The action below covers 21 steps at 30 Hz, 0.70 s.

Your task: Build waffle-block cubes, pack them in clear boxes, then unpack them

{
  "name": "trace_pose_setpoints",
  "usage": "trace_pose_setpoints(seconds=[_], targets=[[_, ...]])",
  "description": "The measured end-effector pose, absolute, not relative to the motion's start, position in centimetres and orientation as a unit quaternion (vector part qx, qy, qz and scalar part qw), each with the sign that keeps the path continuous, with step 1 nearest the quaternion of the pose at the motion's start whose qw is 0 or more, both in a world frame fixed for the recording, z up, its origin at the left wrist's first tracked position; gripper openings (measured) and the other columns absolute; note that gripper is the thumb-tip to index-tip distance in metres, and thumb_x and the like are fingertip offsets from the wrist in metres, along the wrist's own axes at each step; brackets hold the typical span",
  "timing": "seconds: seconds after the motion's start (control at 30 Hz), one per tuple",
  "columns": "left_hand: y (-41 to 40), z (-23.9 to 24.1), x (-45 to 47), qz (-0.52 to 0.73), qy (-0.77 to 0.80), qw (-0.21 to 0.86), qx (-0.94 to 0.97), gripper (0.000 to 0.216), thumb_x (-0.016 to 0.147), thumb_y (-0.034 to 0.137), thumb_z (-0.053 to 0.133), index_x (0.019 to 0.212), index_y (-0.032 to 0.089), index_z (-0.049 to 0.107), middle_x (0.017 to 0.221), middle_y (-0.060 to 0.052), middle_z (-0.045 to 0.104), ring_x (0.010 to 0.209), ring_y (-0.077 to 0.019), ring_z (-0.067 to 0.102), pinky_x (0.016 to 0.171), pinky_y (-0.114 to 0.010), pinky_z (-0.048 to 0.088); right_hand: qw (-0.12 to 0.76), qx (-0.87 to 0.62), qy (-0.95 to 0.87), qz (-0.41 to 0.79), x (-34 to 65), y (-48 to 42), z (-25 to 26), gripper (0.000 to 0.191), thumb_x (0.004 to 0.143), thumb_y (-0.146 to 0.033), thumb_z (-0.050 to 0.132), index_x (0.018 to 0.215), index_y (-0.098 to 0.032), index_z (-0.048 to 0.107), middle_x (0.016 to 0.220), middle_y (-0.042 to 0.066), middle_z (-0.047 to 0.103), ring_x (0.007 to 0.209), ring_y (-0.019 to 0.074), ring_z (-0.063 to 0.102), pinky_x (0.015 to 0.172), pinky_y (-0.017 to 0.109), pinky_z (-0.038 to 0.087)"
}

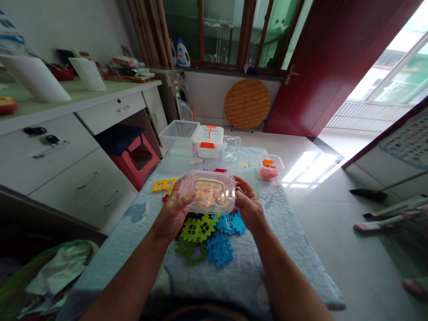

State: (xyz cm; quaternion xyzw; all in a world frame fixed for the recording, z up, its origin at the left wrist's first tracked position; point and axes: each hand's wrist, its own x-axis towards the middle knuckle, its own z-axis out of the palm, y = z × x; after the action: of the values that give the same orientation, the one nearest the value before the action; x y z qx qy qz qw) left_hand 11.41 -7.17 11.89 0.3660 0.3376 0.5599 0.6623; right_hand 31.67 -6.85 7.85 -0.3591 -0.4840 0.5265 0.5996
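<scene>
Both hands hold a small clear plastic box (209,191) with its lid on, above the light blue cloth (284,232). Orange-yellow pieces show inside it. My left hand (174,209) grips its left end and my right hand (247,205) grips its right end, fingers curled round the edges. Under the box lie green toy tiles (195,229) and blue toy tiles (220,249). A yellow tile (162,184) lies to the left.
Farther back on the cloth stand an open clear tub (179,133), a lidded white box with orange clips (207,141), a small clear container (232,147) and a box holding orange and red pieces (270,166). White drawers (67,151) and a red stool (133,151) are to the left.
</scene>
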Motion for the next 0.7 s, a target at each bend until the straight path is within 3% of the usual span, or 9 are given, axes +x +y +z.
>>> trace_pose_setpoints(seconds=[0.17, 0.33, 0.57, 0.7], targets=[[-7.08, 11.76, 11.44, 0.569, 0.329, 0.666, 0.353, 0.055, 0.082, 0.036, 0.068, 0.134, 0.03, 0.052, 0.128, -0.005, 0.064, 0.119, -0.0287, 0.059, 0.1, -0.048, 0.049, 0.572, -0.359, -0.504, 0.539, 31.71, -6.91, 7.73, 0.054, 0.079, -0.045, 0.066, 0.13, -0.032, 0.056, 0.108, 0.004, 0.069, 0.078, 0.0181, 0.064, 0.061, 0.03, 0.054], [-7.07, 11.61, 11.57, 0.575, 0.343, 0.662, 0.338, 0.053, 0.081, 0.033, 0.068, 0.132, 0.027, 0.054, 0.128, -0.006, 0.064, 0.12, -0.0275, 0.059, 0.101, -0.045, 0.048, 0.565, -0.335, -0.505, 0.56, 31.42, -6.81, 7.91, 0.047, 0.08, -0.044, 0.07, 0.123, -0.029, 0.06, 0.119, 0.005, 0.067, 0.101, 0.0216, 0.064, 0.083, 0.036, 0.055], [-6.98, 11.84, 12.14, 0.6, 0.354, 0.652, 0.298, 0.057, 0.076, 0.021, 0.068, 0.131, 0.024, 0.053, 0.114, -0.004, 0.069, 0.105, -0.0228, 0.066, 0.092, -0.038, 0.054, 0.601, -0.378, -0.447, 0.544, 31.1, -6.65, 8.08, 0.035, 0.074, -0.031, 0.076, 0.107, -0.027, 0.063, 0.103, 0.0, 0.067, 0.083, 0.0127, 0.062, 0.066, 0.022, 0.05], [-6.86, 11.76, 12.08, 0.605, 0.365, 0.64, 0.303, 0.055, 0.073, 0.021, 0.069, 0.126, 0.022, 0.057, 0.111, -0.004, 0.07, 0.103, -0.0228, 0.066, 0.088, -0.035, 0.056, 0.598, -0.37, -0.43, 0.567, 31.24, -6.73, 8.17, 0.03, 0.073, -0.025, 0.072, 0.102, -0.025, 0.064, 0.093, -0.001, 0.067, 0.073, 0.0106, 0.06, 0.061, 0.02, 0.047]])
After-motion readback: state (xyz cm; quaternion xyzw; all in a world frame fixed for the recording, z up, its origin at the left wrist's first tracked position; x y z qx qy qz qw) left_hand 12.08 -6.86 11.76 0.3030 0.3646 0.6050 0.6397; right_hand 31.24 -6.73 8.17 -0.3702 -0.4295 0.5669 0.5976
